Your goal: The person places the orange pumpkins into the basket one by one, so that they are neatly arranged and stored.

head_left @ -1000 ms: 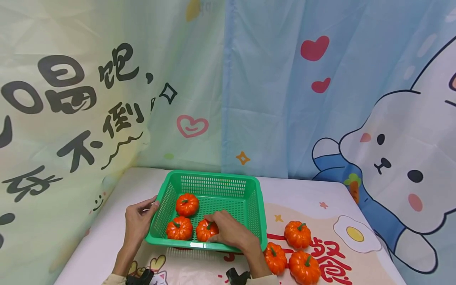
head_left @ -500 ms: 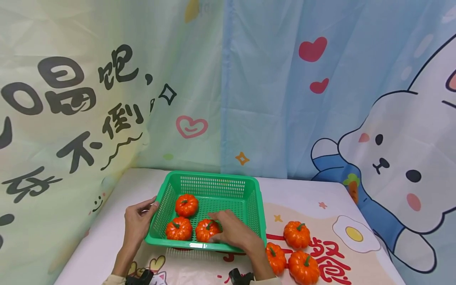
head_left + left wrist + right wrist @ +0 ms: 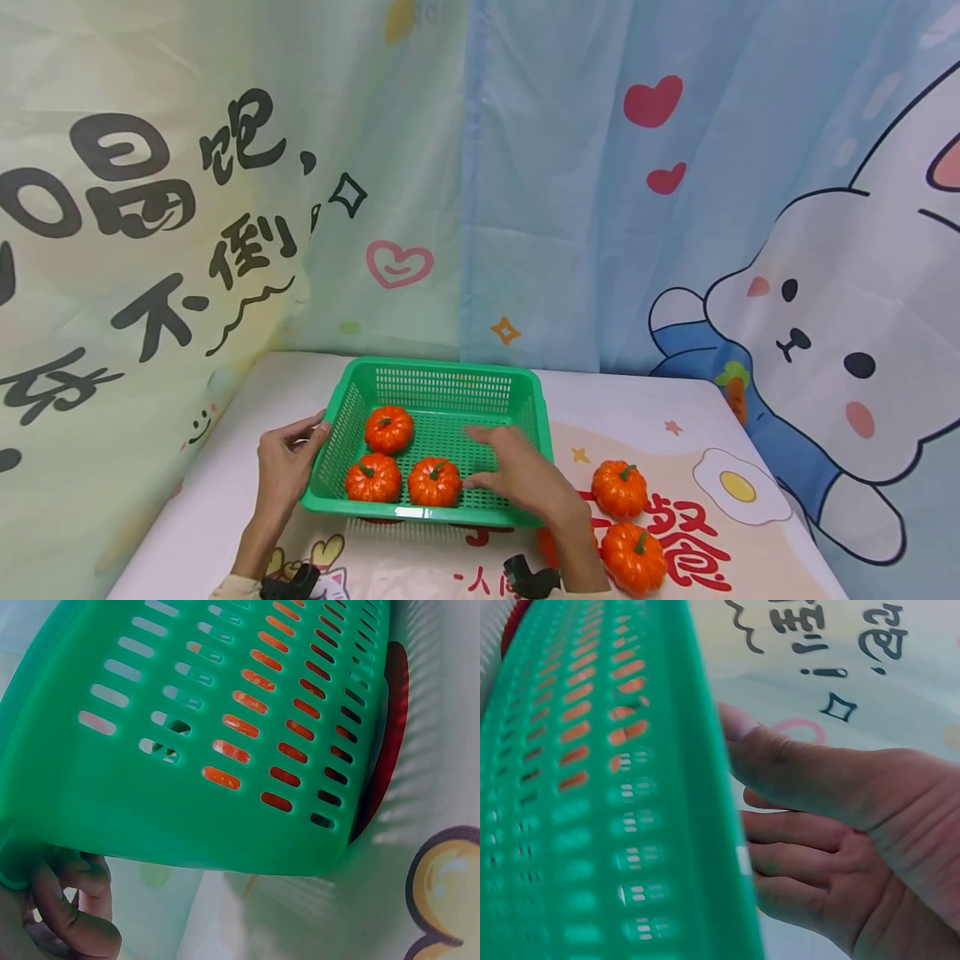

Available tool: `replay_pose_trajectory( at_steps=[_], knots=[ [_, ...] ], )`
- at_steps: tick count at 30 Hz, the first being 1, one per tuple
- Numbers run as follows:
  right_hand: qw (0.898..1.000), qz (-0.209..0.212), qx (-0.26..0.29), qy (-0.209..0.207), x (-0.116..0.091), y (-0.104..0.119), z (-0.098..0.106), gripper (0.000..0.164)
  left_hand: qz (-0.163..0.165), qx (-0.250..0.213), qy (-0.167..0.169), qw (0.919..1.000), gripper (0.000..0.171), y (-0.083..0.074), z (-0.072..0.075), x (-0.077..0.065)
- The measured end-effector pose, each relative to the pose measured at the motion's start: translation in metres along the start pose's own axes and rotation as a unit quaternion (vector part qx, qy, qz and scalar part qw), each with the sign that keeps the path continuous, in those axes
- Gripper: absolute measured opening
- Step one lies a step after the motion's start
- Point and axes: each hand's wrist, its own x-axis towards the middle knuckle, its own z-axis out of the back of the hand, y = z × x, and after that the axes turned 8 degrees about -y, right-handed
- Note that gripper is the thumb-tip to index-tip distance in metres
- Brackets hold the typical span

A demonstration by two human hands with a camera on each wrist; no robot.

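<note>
A green plastic basket (image 3: 420,513) with slotted walls holds 3 small orange pumpkins: one at the back left (image 3: 389,430), one at the front left (image 3: 372,478) and one at front centre (image 3: 435,482). My left hand (image 3: 285,467) grips the basket's left rim between thumb and fingers; in the left wrist view its curled fingers (image 3: 79,907) show under the rim. Over the basket's right half, my right hand (image 3: 521,477) has thumb and fingers spread with nothing between them. Its thumb tip is just right of the front-centre pumpkin. The right wrist view shows the basket wall partly covering that hand.
Right of the basket, on the printed tablecloth (image 3: 765,550), lie one pumpkin farther back (image 3: 619,489) and another nearer the front (image 3: 634,557). A third pumpkin (image 3: 548,547) is mostly hidden behind my right forearm. A printed curtain (image 3: 525,208) hangs behind the table.
My right hand has let go of the front-centre pumpkin and moved right, its fingers opening. That pumpkin stays in the basket. The left hand keeps its grip on the rim.
</note>
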Motion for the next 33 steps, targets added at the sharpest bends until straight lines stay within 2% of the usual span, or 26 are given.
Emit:
replay_pose_trajectory(
  at_steps=[6,15,21,26,33],
  knots=[
    [0.999,-0.005,-0.002,-0.038,-0.009,-0.008,0.013,0.070,0.000,0.006,0.000,1.0000,0.032,0.000,0.000,0.000],
    [0.992,-0.060,-0.001,-0.109,-0.024,-0.019,0.023,0.072,0.003,0.008,0.001,1.0000,0.032,-0.001,0.001,0.000],
    [0.988,-0.093,0.004,-0.125,-0.034,-0.027,0.033,0.074,0.011,0.011,0.000,0.9999,0.031,-0.003,0.000,-0.001],
    [0.983,-0.108,-0.029,-0.146,-0.046,-0.038,0.045,0.077,0.010,0.015,-0.002,0.9998,0.031,-0.003,0.000,-0.001],
    [0.972,-0.161,-0.061,-0.160,-0.060,-0.053,0.059,0.078,0.013,0.012,0.000,0.9998,0.032,-0.004,0.001,-0.001]
  ],
)
